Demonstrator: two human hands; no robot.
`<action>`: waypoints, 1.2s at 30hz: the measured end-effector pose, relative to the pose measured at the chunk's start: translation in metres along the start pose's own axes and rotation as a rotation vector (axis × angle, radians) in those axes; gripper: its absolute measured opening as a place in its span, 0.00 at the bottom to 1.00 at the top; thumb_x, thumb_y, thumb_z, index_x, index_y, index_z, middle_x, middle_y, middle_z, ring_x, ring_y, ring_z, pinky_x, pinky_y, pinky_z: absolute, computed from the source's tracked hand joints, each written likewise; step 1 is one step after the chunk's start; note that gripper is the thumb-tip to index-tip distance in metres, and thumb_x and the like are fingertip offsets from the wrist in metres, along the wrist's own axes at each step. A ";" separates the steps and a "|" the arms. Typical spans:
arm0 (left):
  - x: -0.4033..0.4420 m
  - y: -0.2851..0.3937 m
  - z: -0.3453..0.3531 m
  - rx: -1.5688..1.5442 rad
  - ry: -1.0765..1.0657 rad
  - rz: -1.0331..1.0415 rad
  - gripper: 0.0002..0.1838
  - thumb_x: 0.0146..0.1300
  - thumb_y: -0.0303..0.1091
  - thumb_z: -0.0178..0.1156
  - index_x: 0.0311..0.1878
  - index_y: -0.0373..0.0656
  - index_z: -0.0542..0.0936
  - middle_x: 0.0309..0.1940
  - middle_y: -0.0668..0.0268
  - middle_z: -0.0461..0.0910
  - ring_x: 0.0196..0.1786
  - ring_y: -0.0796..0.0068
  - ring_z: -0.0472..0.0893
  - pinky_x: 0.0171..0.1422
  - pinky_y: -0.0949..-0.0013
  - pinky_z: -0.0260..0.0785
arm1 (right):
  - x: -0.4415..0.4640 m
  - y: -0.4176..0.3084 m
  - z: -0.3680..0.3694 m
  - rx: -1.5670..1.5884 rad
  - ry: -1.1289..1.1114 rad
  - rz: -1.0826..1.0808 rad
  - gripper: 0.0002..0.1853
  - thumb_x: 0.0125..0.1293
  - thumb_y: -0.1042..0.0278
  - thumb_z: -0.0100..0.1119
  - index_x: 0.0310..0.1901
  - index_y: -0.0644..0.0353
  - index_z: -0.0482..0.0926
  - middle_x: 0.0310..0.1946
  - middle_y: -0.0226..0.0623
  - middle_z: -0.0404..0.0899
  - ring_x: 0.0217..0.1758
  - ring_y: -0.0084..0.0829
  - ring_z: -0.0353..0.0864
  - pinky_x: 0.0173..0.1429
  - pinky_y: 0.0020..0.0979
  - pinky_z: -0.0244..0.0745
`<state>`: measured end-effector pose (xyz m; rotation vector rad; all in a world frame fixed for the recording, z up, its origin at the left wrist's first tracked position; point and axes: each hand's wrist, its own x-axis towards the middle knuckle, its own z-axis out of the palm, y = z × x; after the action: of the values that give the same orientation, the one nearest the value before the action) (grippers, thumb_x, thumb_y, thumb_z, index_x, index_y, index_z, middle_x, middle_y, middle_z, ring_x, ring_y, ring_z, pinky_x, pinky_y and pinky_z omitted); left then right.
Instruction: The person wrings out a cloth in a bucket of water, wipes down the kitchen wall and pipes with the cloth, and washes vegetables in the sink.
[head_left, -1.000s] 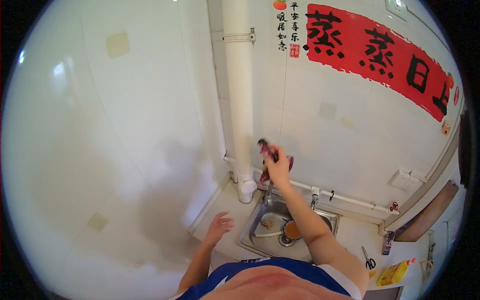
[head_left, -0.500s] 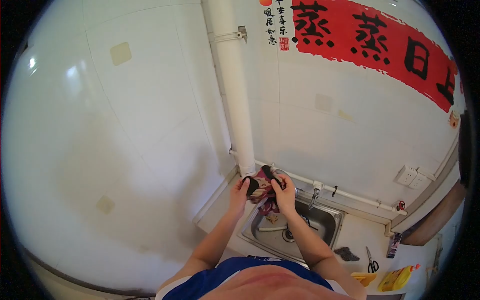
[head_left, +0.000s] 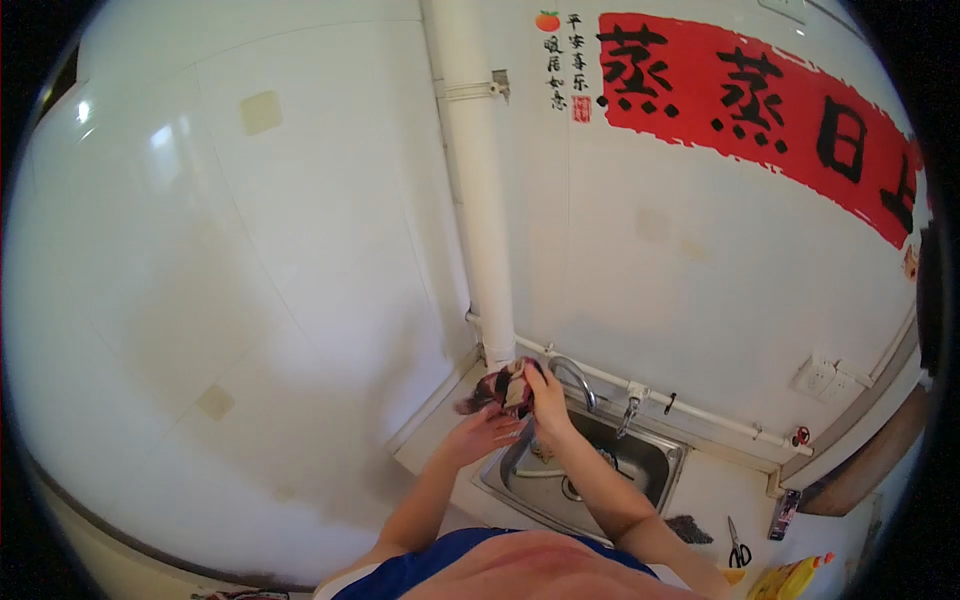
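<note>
Closest to me is the person's blue garment with white sleeves [head_left: 450, 550], and out from it stretch two bare forearms. The left hand [head_left: 485, 436] sits at the lower edge of a crumpled dark red, black and beige patterned cloth [head_left: 514, 386], its fingers fairly straight; whether it pinches the fabric I cannot tell. The right hand [head_left: 546, 398] has its fingers closed on the cloth's right side. The bundle is held up in front of the foot of a thick white vertical pipe [head_left: 475, 200], just left of a curved silver faucet [head_left: 582, 374].

Below the right forearm is a rectangular stainless-steel sink [head_left: 650, 465]. On the pale counter [head_left: 712, 470] to its right I see a dark grey, rough-textured pad [head_left: 688, 530], black-handled scissors [head_left: 739, 556] and a yellow bottle with a red cap [head_left: 785, 580].

Behind the sink, a thin white horizontal pipe [head_left: 710, 405] runs along the wall, and high above it spreads a red banner with black characters [head_left: 690, 92].
</note>
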<state>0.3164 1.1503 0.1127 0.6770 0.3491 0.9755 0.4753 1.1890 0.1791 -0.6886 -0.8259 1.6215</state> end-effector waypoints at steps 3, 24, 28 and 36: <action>-0.050 0.000 -0.058 0.264 0.488 -0.019 0.22 0.65 0.43 0.48 0.62 0.50 0.64 0.58 0.61 0.69 0.59 0.65 0.68 0.61 0.60 0.61 | 0.033 -0.053 0.034 -0.004 -0.058 -0.205 0.18 0.66 0.59 0.51 0.51 0.62 0.69 0.45 0.35 0.73 0.46 0.26 0.74 0.49 0.28 0.71; -0.135 0.004 -0.180 -0.056 0.906 0.140 0.18 0.60 0.40 0.53 0.52 0.46 0.69 0.44 0.60 0.77 0.43 0.68 0.75 0.47 0.66 0.68 | 0.218 -0.340 0.339 -0.770 0.534 -1.789 0.38 0.47 0.62 0.59 0.59 0.73 0.58 0.51 0.61 0.67 0.56 0.51 0.67 0.62 0.38 0.61; -0.142 0.004 -0.185 -0.147 0.919 0.200 0.18 0.60 0.39 0.54 0.52 0.47 0.69 0.44 0.60 0.77 0.42 0.69 0.76 0.45 0.66 0.70 | 0.169 -0.342 0.318 -0.730 -0.004 -1.305 0.36 0.50 0.59 0.59 0.57 0.71 0.59 0.43 0.55 0.75 0.47 0.41 0.77 0.52 0.37 0.70; -0.122 -0.009 -0.148 -0.083 0.806 0.100 0.18 0.61 0.39 0.54 0.53 0.44 0.69 0.45 0.59 0.77 0.42 0.70 0.76 0.45 0.68 0.69 | 0.193 -0.307 0.233 -1.172 0.459 -1.309 0.31 0.56 0.39 0.51 0.33 0.67 0.78 0.27 0.54 0.78 0.34 0.51 0.78 0.40 0.40 0.71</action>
<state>0.1751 1.0972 -0.0063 0.1959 0.9793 1.3283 0.4267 1.3796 0.5634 -0.9152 -1.4046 -0.3007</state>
